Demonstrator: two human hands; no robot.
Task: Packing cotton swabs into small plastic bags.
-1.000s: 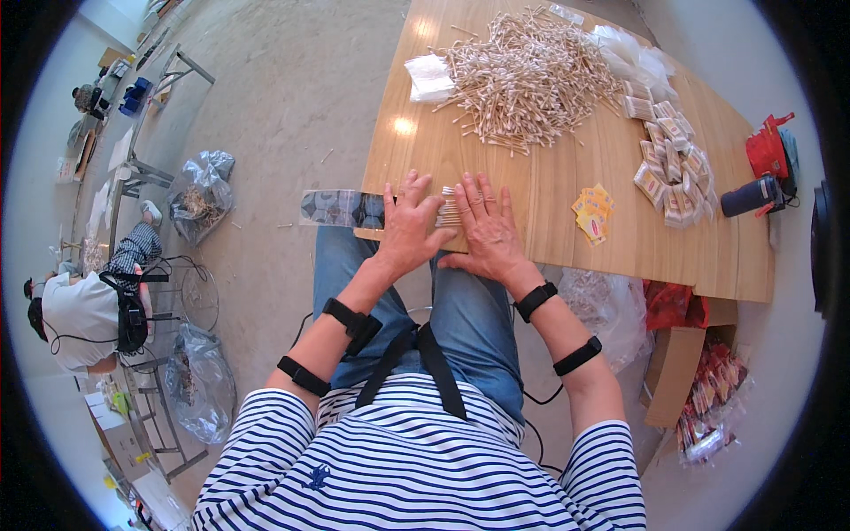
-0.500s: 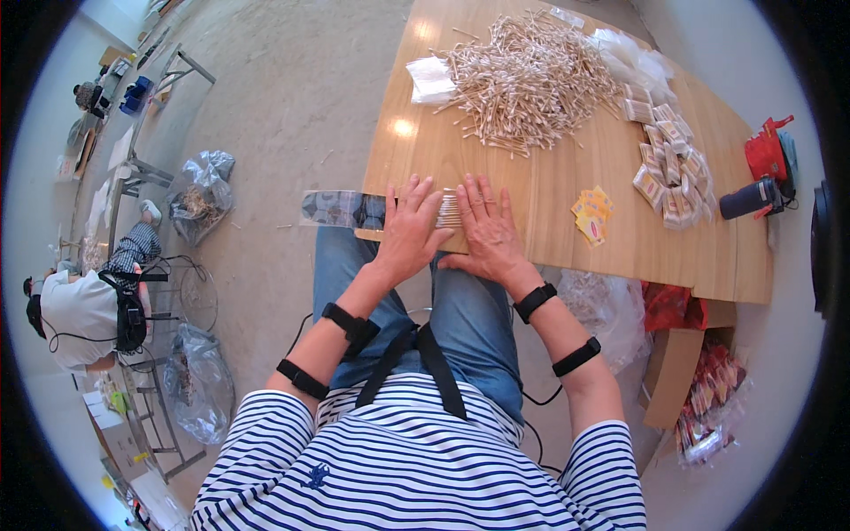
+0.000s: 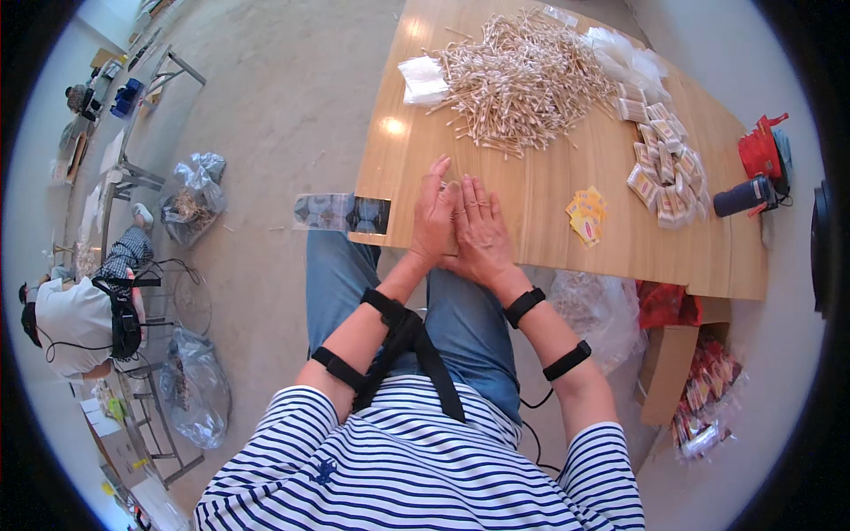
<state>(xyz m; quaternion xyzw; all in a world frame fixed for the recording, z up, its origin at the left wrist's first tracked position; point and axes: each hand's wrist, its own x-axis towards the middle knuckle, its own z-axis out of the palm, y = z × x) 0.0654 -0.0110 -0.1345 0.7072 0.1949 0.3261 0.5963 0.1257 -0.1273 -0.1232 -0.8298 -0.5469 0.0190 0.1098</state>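
Observation:
My left hand (image 3: 432, 219) is turned on its edge on the wooden table (image 3: 531, 203), fingers straight and held together. Right against it lies my right hand (image 3: 481, 228), its fingers stretched out flat. The cotton swabs between the two hands are almost wholly hidden now. Left of my left hand, a strip of dark, partly clear film (image 3: 345, 214) with round shapes sticks out over the table's left edge. Beyond my hands rises a large loose heap of cotton swabs (image 3: 531, 84).
Small packs of swabs (image 3: 668, 168) are piled at the right, near yellow cards (image 3: 586, 215) and a dark bottle (image 3: 744, 196). White sheets (image 3: 423, 81) lie beside the heap. An open carton (image 3: 668, 376) stands under the table. Another person (image 3: 80, 323) sits far left, near clear bags (image 3: 197, 385).
My left hand has moved right and tilted onto its edge, closing the gap to my right hand. The swabs that showed between them are now covered. The whole view has shifted slightly.

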